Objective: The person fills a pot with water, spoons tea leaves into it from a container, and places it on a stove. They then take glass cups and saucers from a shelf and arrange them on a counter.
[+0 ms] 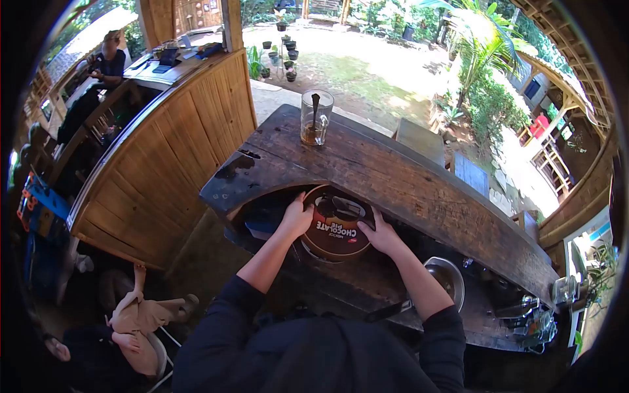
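A round brown tin (337,245) with "Chocolate Pie" lettering, upside down from where I look, is between my two hands. My left hand (298,216) grips its left side, and my right hand (381,232) has its right side, thumb near the lid's edge. The tin's far edge sits close under the overhang of a dark wooden counter (406,180), above a lower shelf. On the countertop stands a glass mug (308,121) holding a dark spoon (315,108) and a little brown liquid.
A metal pan (452,278) sits on the lower shelf to the right, with several glass items (538,327) beyond. A person (141,321) sits at lower left. Another person (111,62) is behind a plank-fronted counter (170,144). Dark liquid (237,165) wets the countertop's left end.
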`<state>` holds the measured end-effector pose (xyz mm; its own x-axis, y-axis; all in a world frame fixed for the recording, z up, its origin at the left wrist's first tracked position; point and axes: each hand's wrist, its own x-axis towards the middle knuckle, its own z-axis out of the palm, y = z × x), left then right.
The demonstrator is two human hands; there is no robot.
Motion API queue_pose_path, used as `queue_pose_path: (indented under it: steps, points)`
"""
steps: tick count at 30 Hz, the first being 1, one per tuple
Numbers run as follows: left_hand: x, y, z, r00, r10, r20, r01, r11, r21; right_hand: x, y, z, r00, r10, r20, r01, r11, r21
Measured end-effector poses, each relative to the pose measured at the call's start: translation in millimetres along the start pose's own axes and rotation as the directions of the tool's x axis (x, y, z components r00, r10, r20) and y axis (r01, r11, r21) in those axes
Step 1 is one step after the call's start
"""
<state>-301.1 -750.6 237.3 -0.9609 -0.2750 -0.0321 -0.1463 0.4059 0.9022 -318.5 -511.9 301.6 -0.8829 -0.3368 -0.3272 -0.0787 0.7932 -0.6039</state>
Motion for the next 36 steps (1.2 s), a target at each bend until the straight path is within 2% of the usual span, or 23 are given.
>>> queue_pose_path:
  steps: [3, 5, 6, 8, 11, 16, 18, 20, 21, 23, 25, 27, 29, 31, 32, 33, 35, 36]
  points:
    - [-2, -2, -1, 1.000, 0.024, 0.010, -0.024, 1.000, -0.011, -3, 10, 6, 0.997, -0.065, -0.043, 0.065, 0.998, -0.006]
    - [-9, -2, 1, 0.998, -0.016, 0.053, 0.024, 0.989, -0.144, -14, 14, 6, 0.991, -0.106, -0.076, 0.102, 0.994, -0.046]
    - [-14, 0, 1, 0.998, -0.013, 0.059, 0.022, 0.989, -0.144, -21, 19, 6, 0.992, -0.100, -0.081, 0.097, 0.994, -0.045]
    - [-28, 5, 3, 0.995, 0.047, 0.088, -0.032, 0.986, -0.163, -37, 30, 5, 0.958, -0.232, -0.168, 0.214, 0.970, -0.118]
    - [-40, 4, 13, 0.984, 0.143, 0.107, -0.119, 0.972, -0.204, -70, 27, -6, 0.970, -0.178, -0.166, 0.168, 0.983, -0.071]
    - [-52, 20, 24, 0.977, 0.179, 0.114, -0.156, 0.970, -0.187, -105, 41, -16, 0.977, -0.142, -0.158, 0.141, 0.990, -0.021]
    - [-50, 21, 32, 0.958, 0.267, 0.106, -0.241, 0.948, -0.209, -114, 50, -19, 0.982, -0.114, -0.151, 0.115, 0.993, -0.005]
    - [-49, 25, 37, 0.951, 0.294, 0.100, -0.266, 0.937, -0.227, -119, 59, -23, 0.980, -0.143, -0.140, 0.163, 0.976, 0.145]
    - [-48, 26, 39, 0.946, 0.316, 0.079, -0.289, 0.926, -0.241, -124, 59, -26, 0.980, -0.132, -0.148, 0.154, 0.977, 0.148]
    - [-45, 28, 38, 0.936, 0.339, 0.093, -0.313, 0.924, -0.220, -136, 53, -34, 0.974, -0.056, -0.219, 0.117, 0.954, 0.276]
    - [-44, 30, 38, 0.901, 0.434, 0.025, -0.423, 0.888, -0.179, -144, 55, -38, 0.960, -0.031, -0.280, 0.128, 0.934, 0.333]
    - [-44, 34, 36, 0.894, 0.447, 0.026, -0.436, 0.884, -0.170, -154, 55, -42, 0.912, -0.010, -0.411, 0.235, 0.833, 0.500]
    - [-41, 36, 34, 0.877, 0.475, 0.074, -0.464, 0.876, -0.131, -166, 59, -47, 0.898, 0.022, -0.439, 0.258, 0.782, 0.568]
    - [-39, 36, 36, 0.875, 0.481, 0.057, -0.469, 0.870, -0.155, -177, 66, -47, 0.762, -0.022, -0.647, 0.474, 0.699, 0.535]
    - [-38, 36, 36, 0.874, 0.481, 0.066, -0.465, 0.868, -0.175, -178, 71, -47, 0.746, 0.038, -0.665, 0.496, 0.635, 0.592]
    - [-37, 37, 36, 0.873, 0.482, 0.077, -0.461, 0.866, -0.195, -179, 73, -46, 0.743, 0.046, -0.668, 0.495, 0.634, 0.594]
    - [-38, 41, 34, 0.868, 0.491, 0.078, -0.474, 0.865, -0.167, -176, 77, -44, 0.634, 0.202, -0.747, 0.632, 0.421, 0.650]
    - [-38, 43, 33, 0.849, 0.525, 0.054, -0.512, 0.844, -0.162, -174, 80, -43, 0.630, 0.216, -0.746, 0.619, 0.440, 0.651]
